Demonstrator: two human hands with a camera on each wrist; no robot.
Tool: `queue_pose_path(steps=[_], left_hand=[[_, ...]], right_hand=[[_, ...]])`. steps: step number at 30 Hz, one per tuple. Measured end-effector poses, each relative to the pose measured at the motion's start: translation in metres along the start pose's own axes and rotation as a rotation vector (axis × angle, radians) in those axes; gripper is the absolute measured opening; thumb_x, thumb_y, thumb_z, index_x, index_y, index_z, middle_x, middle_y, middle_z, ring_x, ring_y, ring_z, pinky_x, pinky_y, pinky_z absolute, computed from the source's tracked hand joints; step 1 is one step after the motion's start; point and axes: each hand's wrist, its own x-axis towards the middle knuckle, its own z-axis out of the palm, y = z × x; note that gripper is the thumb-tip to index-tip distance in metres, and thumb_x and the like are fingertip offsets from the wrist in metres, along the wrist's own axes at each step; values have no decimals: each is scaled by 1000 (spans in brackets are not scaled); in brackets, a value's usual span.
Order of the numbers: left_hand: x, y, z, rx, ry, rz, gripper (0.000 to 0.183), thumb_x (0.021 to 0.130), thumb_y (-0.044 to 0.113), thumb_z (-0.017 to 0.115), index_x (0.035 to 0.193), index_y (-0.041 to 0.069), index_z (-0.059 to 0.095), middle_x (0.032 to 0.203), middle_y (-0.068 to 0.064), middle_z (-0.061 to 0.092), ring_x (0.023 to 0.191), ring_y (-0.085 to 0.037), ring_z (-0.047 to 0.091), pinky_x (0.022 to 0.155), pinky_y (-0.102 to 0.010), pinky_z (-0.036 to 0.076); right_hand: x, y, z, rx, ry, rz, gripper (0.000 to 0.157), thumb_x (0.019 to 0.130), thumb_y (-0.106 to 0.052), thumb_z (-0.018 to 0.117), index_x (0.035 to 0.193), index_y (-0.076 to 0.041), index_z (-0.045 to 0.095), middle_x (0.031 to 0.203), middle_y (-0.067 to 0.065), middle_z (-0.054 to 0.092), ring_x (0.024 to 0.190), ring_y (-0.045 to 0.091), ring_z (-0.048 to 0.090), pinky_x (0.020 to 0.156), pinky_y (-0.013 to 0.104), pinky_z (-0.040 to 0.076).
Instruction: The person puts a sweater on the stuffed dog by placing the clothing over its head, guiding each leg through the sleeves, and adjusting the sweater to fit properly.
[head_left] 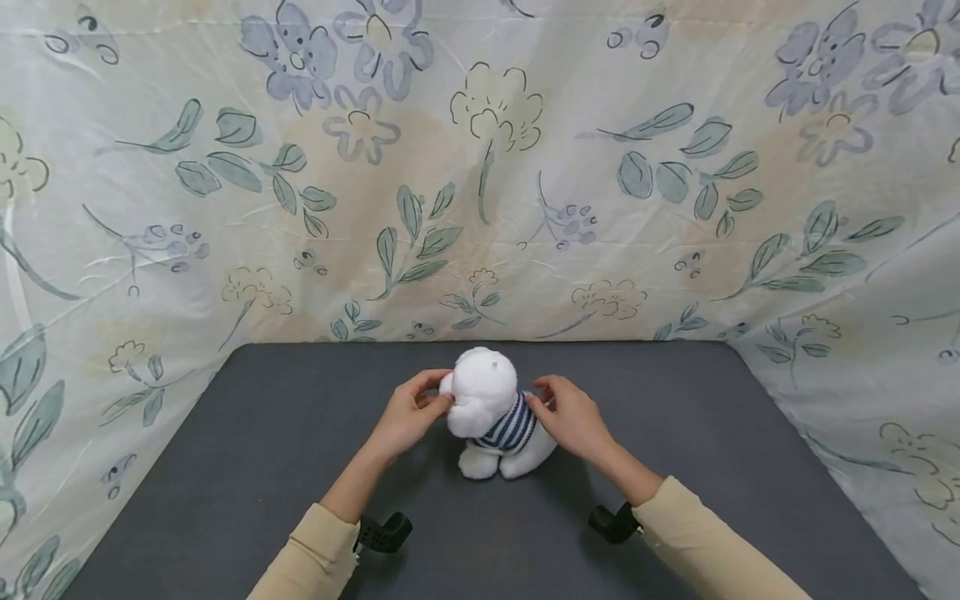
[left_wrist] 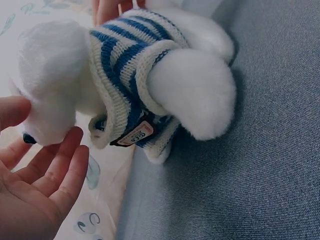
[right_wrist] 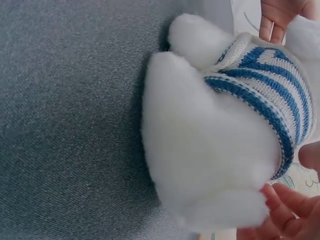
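Note:
A white plush dog (head_left: 486,392) in a blue-and-white striped knitted sweater (head_left: 512,425) sits upright on the dark grey tabletop, its head turned toward the left. My left hand (head_left: 408,417) holds its muzzle, the thumb on one side and the fingers curled along the other; a dark nose (left_wrist: 29,138) shows between them. At the dog's back, my right hand (head_left: 572,417) grips with its thumb by the sweater and its fingers (right_wrist: 285,210) near the short tail (right_wrist: 225,207). On the sweater's front is a small label (left_wrist: 137,134).
The grey table (head_left: 315,392) reaches back to a floral cloth (head_left: 495,208) that hangs behind it and along both sides. A black wrist camera (head_left: 384,532) is on the left wrist, and another black camera (head_left: 613,523) on the right.

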Motion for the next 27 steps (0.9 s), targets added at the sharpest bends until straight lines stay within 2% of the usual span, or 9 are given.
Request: queue_pose_path(steps=[4,9,18,23,27], left_hand=[[0,1,1,2,-2,-11,37,90,9,58,126,13,54,122,-12,55,94,-19,62,78,-38,51],[0,1,2,9,-3,-11,38,90,9,57,127,15,54,122,-11,56,97,-20,61,77,-33,52],[0,0,3,28,8,0,34,89,4,56,122,10,55,116,-13,58,82,-16,58,70,-29,50],[0,0,4,18,14,-5,33,88,2,57,120,7,55,117,-15,57,85,-17,60,71,-31,51],[1,-2,4,13,23,-8,31,88,1,57,118,7,54,119,-16,56,87,-18,61,72,-31,52]], right_hand=[[0,-1,-1,-3,-18,68,29,89,-27,59,103,-2,64,74,2,59,60,12,51,54,28,40],[1,-5,0,1,-42,113,29,89,-27,58,100,-2,65,67,0,55,53,11,45,49,26,35],[-2,-4,2,18,-15,72,19,84,-8,56,101,0,62,60,-1,51,48,10,42,45,26,33],[-7,2,4,0,9,54,11,83,-4,56,93,-1,58,64,1,53,51,11,44,48,27,35],[-10,7,3,2,-2,84,6,84,-5,54,89,-3,55,63,1,51,51,12,43,49,28,34]])
